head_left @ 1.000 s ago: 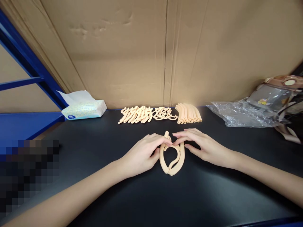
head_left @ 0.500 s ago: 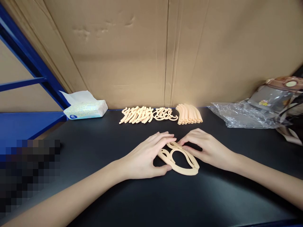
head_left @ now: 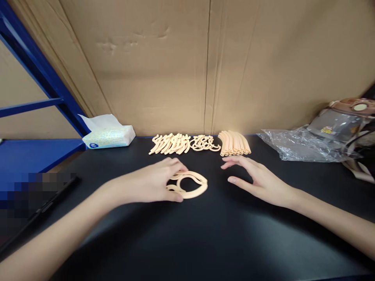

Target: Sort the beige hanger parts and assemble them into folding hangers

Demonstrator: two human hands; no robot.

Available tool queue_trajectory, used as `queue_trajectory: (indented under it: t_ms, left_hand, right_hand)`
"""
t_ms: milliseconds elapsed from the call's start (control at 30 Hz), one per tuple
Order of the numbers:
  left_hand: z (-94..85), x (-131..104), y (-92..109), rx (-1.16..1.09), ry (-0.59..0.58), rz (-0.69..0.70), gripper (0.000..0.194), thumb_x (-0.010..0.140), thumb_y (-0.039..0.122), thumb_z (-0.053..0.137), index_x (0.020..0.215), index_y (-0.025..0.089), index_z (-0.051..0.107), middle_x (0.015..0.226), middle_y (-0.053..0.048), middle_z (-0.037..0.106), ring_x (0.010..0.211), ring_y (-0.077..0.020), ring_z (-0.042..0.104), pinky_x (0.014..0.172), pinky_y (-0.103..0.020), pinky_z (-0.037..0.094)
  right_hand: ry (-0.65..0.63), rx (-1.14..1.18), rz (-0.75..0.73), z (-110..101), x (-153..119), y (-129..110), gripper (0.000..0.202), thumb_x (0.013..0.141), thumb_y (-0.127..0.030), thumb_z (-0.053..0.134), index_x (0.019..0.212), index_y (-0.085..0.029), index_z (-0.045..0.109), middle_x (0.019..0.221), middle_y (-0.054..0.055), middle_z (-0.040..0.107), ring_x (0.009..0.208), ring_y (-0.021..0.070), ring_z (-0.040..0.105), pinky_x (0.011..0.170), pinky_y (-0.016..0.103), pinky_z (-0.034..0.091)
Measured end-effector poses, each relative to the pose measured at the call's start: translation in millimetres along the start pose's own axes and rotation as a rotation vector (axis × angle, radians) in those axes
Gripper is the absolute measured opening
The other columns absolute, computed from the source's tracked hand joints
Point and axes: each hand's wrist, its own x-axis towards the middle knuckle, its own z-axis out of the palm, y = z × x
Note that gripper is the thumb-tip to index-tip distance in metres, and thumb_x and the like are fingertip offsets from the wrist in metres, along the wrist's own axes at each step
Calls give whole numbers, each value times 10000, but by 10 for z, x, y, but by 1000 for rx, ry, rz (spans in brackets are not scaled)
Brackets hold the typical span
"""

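Note:
My left hand [head_left: 155, 180] grips a folded beige plastic clothes hanger [head_left: 198, 191], thumb along the near side and fingers over the far side. The hanger lies low over the black table, its joined tip pointing right and its left end partly covered by my hand. To the right, my right hand [head_left: 259, 182] is held in the air, thumb and fingers apart, with nothing in it. Behind both hands lie a pile of slim curved beige strips [head_left: 170, 144], a small heap of beige hooks [head_left: 202, 143] and a row of wider curved hanger arms [head_left: 234, 143].
At the back left a tissue pack [head_left: 109, 136] stands by a blue metal frame [head_left: 49, 78]. Crumpled clear plastic [head_left: 299, 146] and a transparent bottle [head_left: 336, 121] are at the back right. A cardboard wall [head_left: 152, 70] rises behind the table [head_left: 187, 242].
My left hand has moved left with the hanger, which has turned so its tip points right. My right hand has let go of the hanger and opened.

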Motion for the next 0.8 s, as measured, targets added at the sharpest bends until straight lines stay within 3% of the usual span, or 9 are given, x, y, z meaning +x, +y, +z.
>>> queue_trajectory:
  t_ms: [167, 367, 800]
  left_hand:
    - [-217, -83, -290, 91, -38, -149, 509, 743, 475, 642, 1216, 310, 550, 1244, -14, 532, 1207, -260, 439, 949, -321, 394]
    - [-282, -78, -505, 164, -32, -250, 645, 751, 581, 585, 1327, 307, 487, 1427, -35, 393, 1333, -296, 310, 1064, -375, 297]
    - [-260, -78, -633, 209, -7, -194, 641, 790, 594, 538, 1357, 302, 468, 1418, -55, 409, 1332, -289, 306, 1090, -405, 244]
  right_hand:
    - [-55, -97, -35, 32, 37, 79, 364, 920, -398, 470, 1250, -250, 432, 1173, 45, 615, 1154, 211, 539, 965, 411, 460]
    - [-77, -158, -100, 38, 36, 97, 381, 930, -360, 460, 1284, -224, 426, 1155, 69, 613, 1081, 213, 573, 921, 397, 487]
    - [-80, -213, -172, 27, 27, 90, 391, 943, -374, 432, 1297, -209, 448, 1142, 90, 606, 1105, 237, 554, 949, 437, 468]
